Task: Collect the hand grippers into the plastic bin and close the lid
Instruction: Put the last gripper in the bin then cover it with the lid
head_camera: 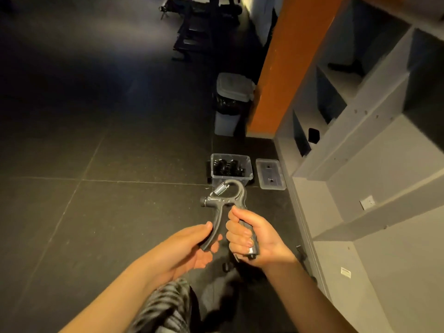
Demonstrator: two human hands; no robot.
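Note:
A dark grey hand gripper (222,200) with a steel spring at its top is held up between both hands. My right hand (252,234) grips its right handle with curled fingers. My left hand (192,246) pinches the left handle between thumb and fingers. On the floor just beyond stands a clear plastic bin (231,179) without its lid, with several black hand grippers inside. The clear lid (270,174) lies flat on the floor to the right of the bin.
Grey shelving (360,164) runs along the right side, close to the lid. A lidded waste bin (231,102) with a black liner stands farther back beside an orange panel (288,63). Dark tiled floor spreads to the left. My leg shows at the bottom.

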